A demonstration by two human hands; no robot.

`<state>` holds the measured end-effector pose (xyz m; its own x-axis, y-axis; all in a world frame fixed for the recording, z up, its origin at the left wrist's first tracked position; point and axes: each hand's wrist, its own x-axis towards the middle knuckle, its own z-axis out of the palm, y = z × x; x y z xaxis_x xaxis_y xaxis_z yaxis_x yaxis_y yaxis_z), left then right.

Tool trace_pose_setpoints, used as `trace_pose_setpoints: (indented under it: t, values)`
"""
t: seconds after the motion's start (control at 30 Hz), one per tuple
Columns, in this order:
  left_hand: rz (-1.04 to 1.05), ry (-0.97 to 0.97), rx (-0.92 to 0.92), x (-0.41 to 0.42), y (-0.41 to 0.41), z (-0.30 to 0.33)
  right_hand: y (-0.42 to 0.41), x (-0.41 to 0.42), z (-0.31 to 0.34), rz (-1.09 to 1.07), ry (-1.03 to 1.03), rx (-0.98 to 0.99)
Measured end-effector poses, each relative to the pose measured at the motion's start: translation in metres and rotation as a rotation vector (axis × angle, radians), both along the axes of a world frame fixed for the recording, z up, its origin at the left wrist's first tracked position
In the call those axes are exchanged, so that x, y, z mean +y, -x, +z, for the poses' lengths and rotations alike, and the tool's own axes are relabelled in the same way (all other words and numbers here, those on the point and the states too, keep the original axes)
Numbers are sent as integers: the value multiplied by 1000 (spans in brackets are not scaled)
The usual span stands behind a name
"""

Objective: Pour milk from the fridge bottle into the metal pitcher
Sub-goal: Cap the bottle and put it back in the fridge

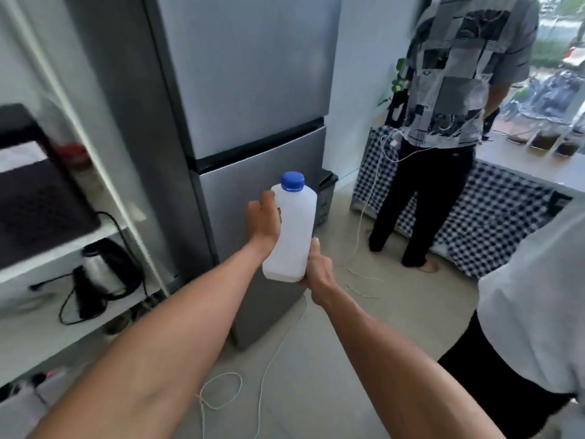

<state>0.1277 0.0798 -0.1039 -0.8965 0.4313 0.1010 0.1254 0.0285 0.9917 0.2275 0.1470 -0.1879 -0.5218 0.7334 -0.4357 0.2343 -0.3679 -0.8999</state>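
I hold a white plastic milk bottle with a blue screw cap upright in front of the grey fridge, whose two doors are closed. My left hand wraps the bottle's left side near the shoulder. My right hand grips its lower right corner and supports the base. The cap is on. No metal pitcher is in view.
A white shelf unit at left carries a dark appliance and an electric kettle with its cord. A person stands at right by a checkered cloth. Another person's white shirt is close right. White cord trails on the floor.
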Motion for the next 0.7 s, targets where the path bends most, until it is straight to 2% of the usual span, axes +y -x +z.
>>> trace_pose_setpoints:
  t: [0.47, 0.7]
  values:
    - [564, -55, -123, -58, 57, 19, 111, -18, 3, 525, 14, 30]
    - [667, -91, -126, -71, 66, 18, 131, -25, -1, 651, 18, 13]
